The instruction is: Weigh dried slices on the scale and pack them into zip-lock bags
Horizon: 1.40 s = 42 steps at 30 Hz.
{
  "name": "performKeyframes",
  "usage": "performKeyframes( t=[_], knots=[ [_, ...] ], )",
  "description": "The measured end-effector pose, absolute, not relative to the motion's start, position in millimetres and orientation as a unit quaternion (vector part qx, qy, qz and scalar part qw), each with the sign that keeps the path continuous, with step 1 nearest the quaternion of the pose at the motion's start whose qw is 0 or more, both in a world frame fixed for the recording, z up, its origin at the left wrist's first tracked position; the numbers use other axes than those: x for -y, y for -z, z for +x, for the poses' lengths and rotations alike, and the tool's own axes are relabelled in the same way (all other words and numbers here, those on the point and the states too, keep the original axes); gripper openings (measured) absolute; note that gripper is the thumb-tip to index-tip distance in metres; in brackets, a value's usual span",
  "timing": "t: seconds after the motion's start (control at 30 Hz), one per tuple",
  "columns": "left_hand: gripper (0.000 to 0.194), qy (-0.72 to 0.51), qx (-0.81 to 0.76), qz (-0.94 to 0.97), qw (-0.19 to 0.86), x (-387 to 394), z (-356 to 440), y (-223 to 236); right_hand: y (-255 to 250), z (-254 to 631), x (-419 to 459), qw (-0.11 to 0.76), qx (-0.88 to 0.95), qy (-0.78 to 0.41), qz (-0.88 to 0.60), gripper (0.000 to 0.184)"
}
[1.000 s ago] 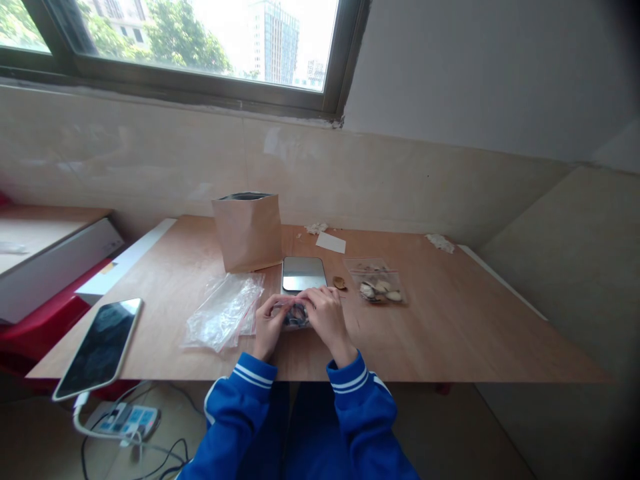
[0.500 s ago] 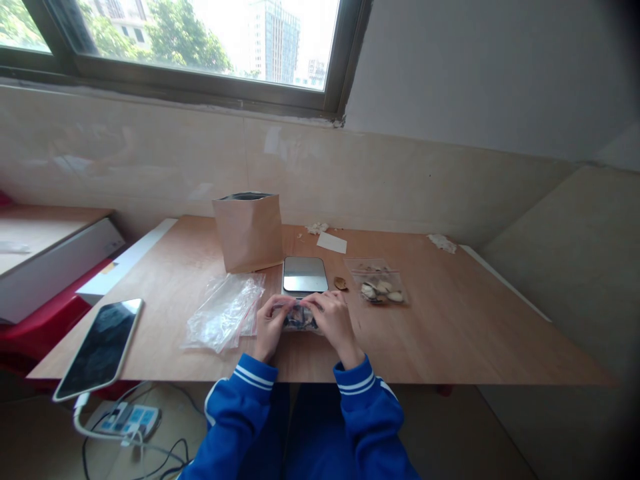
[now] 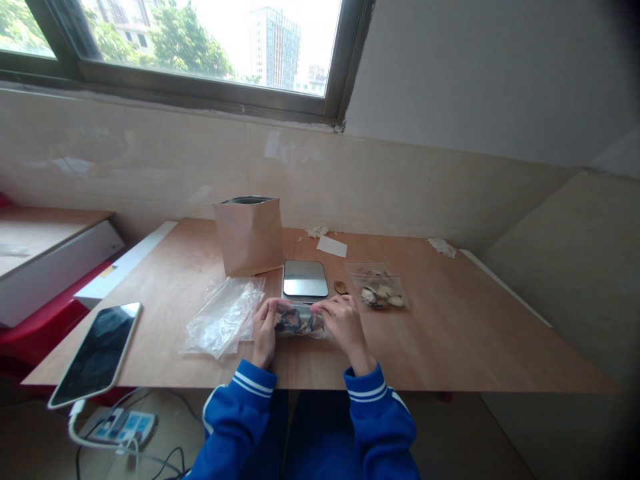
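Between my hands is a clear zip-lock bag (image 3: 299,321) with dark, dried-looking pieces in it, just in front of the digital scale (image 3: 305,279). My left hand (image 3: 265,329) grips the bag's left top corner, thumb along the edge. At the right end of the seal, my right hand (image 3: 344,323) pinches the bag with closed fingers. To the left lie empty clear zip-lock bags (image 3: 223,313). A second filled zip-lock bag (image 3: 384,292), holding pale dried slices, rests to the right. One brown dried piece (image 3: 341,287) lies beside the scale.
An upright kraft paper pouch (image 3: 250,237) stands open behind the empty bags. A white card (image 3: 332,246) and pale crumbs (image 3: 317,231) lie near the wall. On the left table edge rests a phone (image 3: 97,353) with a cable plugged in. A power strip (image 3: 123,425) sits below.
My hands have moved apart along the seal, the right one sliding right, so more of the bag and its dark contents shows. The view has tilted slightly.
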State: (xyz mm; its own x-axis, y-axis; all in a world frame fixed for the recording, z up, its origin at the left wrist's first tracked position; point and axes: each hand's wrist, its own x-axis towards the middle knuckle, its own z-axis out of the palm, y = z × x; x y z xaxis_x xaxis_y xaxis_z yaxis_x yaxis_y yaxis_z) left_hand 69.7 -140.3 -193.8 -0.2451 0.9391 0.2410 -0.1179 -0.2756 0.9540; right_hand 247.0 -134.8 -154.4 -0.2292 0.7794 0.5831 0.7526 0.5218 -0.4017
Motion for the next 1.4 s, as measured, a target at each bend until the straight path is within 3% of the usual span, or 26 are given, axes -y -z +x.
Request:
performKeyframes(
  t=[0.3, 0.57, 0.7, 0.87, 1.03, 1.2, 1.4],
  knots=[
    [0.046, -0.660, -0.448, 0.420, 0.433, 140, 69, 191, 163, 270, 133, 0.436, 0.732, -0.077, -0.518, 0.029],
    [0.042, -0.581, -0.408, 0.503, 0.493, 142, 74, 191, 157, 316, 139, 0.558, 0.551, -0.288, -0.550, 0.042],
    [0.044, -0.589, -0.404, 0.485, 0.506, 141, 74, 191, 162, 365, 126, 0.619, 0.411, -0.245, -0.623, 0.056],
    [0.047, -0.588, -0.429, 0.475, 0.495, 142, 73, 187, 173, 426, 105, 0.552, 0.414, -0.073, -0.720, 0.070],
    [0.050, -0.560, -0.438, 0.473, 0.520, 145, 75, 184, 190, 411, 107, 0.465, 0.442, 0.184, -0.745, 0.071],
    [0.051, -0.565, -0.435, 0.463, 0.526, 145, 75, 185, 223, 366, 110, 0.387, 0.560, 0.151, -0.717, 0.055],
    [0.053, -0.566, -0.434, 0.462, 0.527, 145, 76, 186, 236, 373, 92, 0.309, 0.617, 0.103, -0.717, 0.050]
  ],
)
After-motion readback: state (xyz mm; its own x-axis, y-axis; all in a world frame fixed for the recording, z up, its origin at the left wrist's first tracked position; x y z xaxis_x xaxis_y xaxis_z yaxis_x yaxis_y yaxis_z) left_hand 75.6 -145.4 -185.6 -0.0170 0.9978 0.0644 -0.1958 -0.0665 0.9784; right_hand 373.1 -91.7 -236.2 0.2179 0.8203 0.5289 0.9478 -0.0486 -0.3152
